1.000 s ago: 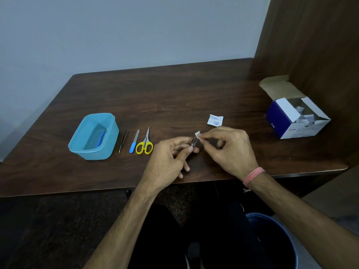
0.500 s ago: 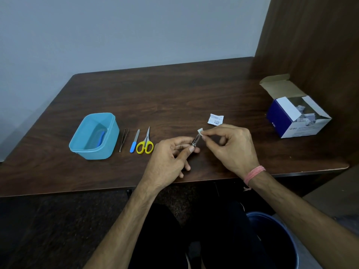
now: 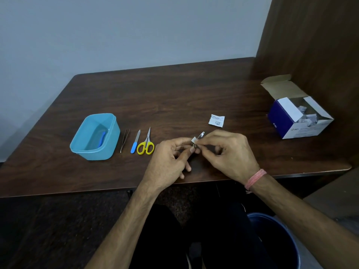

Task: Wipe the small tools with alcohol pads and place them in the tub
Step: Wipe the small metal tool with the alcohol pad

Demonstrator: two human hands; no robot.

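My left hand (image 3: 171, 160) pinches the near end of a small metal nail clipper (image 3: 200, 136) above the table's front middle. My right hand (image 3: 227, 154) pinches a white alcohol pad (image 3: 193, 140) folded round the clipper's lower part; the clipper's far tip sticks out past the pad. The blue tub (image 3: 108, 125) stands at the left with a blue-handled tool (image 3: 102, 138) lying inside. Tweezers (image 3: 124, 140), a blue-handled nail file (image 3: 135, 141) and yellow-handled scissors (image 3: 146, 144) lie in a row between the tub and my left hand.
A torn white pad wrapper (image 3: 217, 120) lies beyond my right hand. An open blue and white box of pads (image 3: 299, 117) stands at the table's right, beside a wooden side panel (image 3: 314, 45). A blue bin (image 3: 272, 239) sits on the floor below the table edge.
The pad in my right hand has slid down the clipper toward my left hand, baring the clipper's far tip. Both hands stay in nearly the same spot.
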